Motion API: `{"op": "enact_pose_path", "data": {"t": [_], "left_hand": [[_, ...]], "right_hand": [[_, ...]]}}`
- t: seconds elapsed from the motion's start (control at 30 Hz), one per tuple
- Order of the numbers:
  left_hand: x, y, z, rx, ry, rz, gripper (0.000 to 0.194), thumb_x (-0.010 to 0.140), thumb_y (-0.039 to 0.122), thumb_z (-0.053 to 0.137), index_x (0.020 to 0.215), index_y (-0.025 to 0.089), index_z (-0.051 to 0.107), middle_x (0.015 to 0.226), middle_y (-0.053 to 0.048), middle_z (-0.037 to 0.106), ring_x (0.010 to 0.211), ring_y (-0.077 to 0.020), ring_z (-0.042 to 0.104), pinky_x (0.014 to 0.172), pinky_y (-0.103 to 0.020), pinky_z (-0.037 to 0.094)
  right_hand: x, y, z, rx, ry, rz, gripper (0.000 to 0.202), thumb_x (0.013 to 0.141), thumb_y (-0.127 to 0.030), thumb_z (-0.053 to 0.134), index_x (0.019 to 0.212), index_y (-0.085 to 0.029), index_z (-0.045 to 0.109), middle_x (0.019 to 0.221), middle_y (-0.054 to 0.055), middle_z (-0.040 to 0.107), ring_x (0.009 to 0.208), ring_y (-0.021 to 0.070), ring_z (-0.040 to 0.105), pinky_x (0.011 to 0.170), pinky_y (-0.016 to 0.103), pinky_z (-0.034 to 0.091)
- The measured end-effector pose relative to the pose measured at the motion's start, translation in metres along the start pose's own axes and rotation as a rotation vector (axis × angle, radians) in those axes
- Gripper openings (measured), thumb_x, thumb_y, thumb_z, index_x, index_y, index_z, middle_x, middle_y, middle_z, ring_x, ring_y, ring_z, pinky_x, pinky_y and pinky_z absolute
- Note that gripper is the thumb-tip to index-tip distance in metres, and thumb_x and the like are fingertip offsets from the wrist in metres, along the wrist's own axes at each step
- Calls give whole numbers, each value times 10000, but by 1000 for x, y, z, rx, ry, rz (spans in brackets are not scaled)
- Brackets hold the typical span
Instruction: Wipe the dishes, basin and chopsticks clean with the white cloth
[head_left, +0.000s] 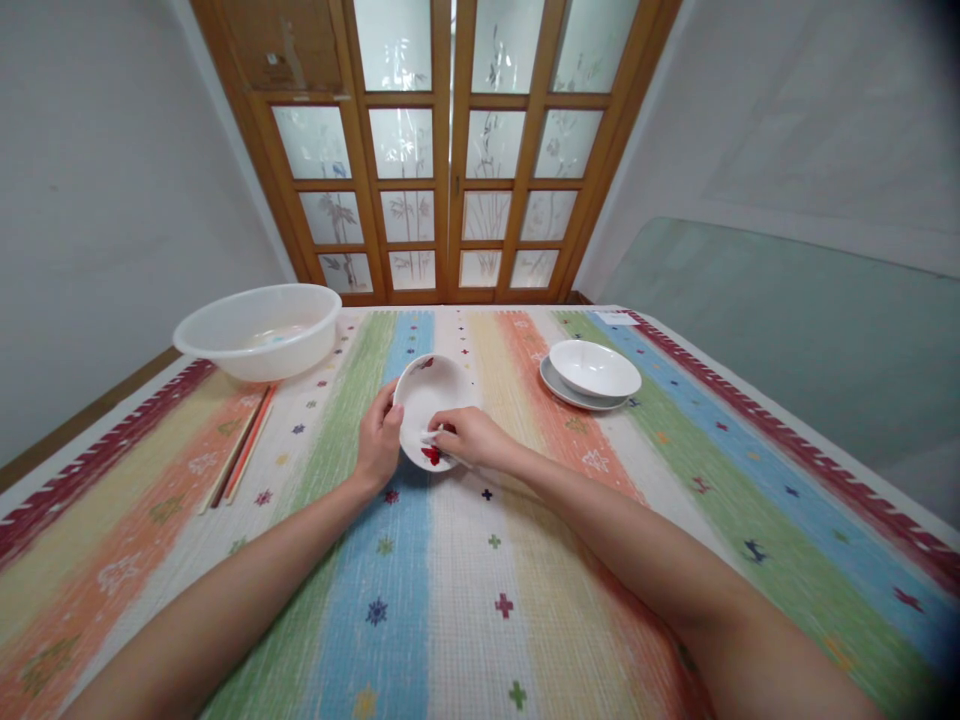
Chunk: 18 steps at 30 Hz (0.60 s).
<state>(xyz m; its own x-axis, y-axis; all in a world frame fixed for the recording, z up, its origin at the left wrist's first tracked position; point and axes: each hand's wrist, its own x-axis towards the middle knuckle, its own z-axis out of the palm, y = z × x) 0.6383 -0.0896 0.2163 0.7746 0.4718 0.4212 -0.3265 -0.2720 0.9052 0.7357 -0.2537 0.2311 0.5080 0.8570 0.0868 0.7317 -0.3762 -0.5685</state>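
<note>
Left hand [379, 440] gripped left rim of small white bowl [429, 408], tilted toward viewer at frame centre, fingers curled closed on it. Right hand [469, 437] pinched small white cloth or wipe [432, 437] against bowl's inside, near red flower print. Judged: wiping of this bowl under way, unfinished. Right of centre, plain white bowl stacked on plate [591, 372], glossy, ceramic-looking. Upper left, translucent plastic basin [259, 328]; chopsticks [244, 452] beside it. Striped woven tablecloth [465, 590], coarse texture.

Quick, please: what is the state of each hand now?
Left hand: closed on the rim of the small white plate, holding it tilted.
Right hand: fingers pressed on a small white thing inside the plate; what it is cannot be told.
</note>
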Motion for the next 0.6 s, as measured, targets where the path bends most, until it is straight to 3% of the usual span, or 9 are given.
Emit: {"op": "enact_pose_path", "data": {"t": [0.1, 0.2, 0.33, 0.47, 0.53, 0.6], "left_hand": [[0, 1, 2, -27, -14, -52, 460, 941, 523, 542, 1274, 231, 664, 1270, -72, 675, 1119, -290, 615, 957, -362, 467], [2, -2, 3, -94, -38, -132, 483, 957, 532, 513, 1292, 210, 645, 1250, -84, 685, 1088, -286, 628, 900, -353, 484], [4, -7, 4, -219, -162, -213, 477, 963, 525, 502, 1289, 206, 642, 1231, -81, 699, 1076, -282, 638, 922, -370, 489], [3, -9, 7, -250, -316, -243, 432, 932, 498, 561, 1195, 182, 693, 1211, -89, 711, 1154, -301, 618, 1001, -393, 473], [3, -7, 7, -236, -342, -247, 444, 918, 502, 570, 1187, 175, 704, 1221, -94, 710, 1177, -313, 609, 1022, -411, 469], [3, -5, 7, -227, -320, -236, 469, 910, 508, 568, 1211, 172, 698, 1235, -96, 705, 1166, -318, 615, 1018, -421, 473]], "right_hand": [[-1, 9, -11, -432, 114, 8, 165, 961, -224, 588, 1038, -205, 732, 967, 71, 687, 884, 192, 608, 723, 273, 387], [0, 14, -19, -676, 233, -75, 137, 981, -199, 579, 986, -182, 715, 1002, 113, 653, 976, 240, 560, 790, 324, 389], [2, 20, -22, -775, 380, -324, 163, 1035, -239, 531, 1032, -193, 688, 1028, 103, 628, 996, 244, 503, 861, 369, 365], [1, 22, -19, -775, 371, -666, 212, 1068, -242, 466, 1129, -235, 669, 994, 61, 622, 950, 213, 490, 876, 360, 355], [0, 21, -19, -771, 356, -733, 222, 1064, -208, 464, 1161, -246, 659, 1020, 56, 626, 969, 207, 490, 914, 363, 352], [0, 20, -20, -771, 373, -687, 218, 1062, -201, 464, 1151, -247, 657, 1042, 63, 627, 997, 213, 492, 930, 372, 349]]}}
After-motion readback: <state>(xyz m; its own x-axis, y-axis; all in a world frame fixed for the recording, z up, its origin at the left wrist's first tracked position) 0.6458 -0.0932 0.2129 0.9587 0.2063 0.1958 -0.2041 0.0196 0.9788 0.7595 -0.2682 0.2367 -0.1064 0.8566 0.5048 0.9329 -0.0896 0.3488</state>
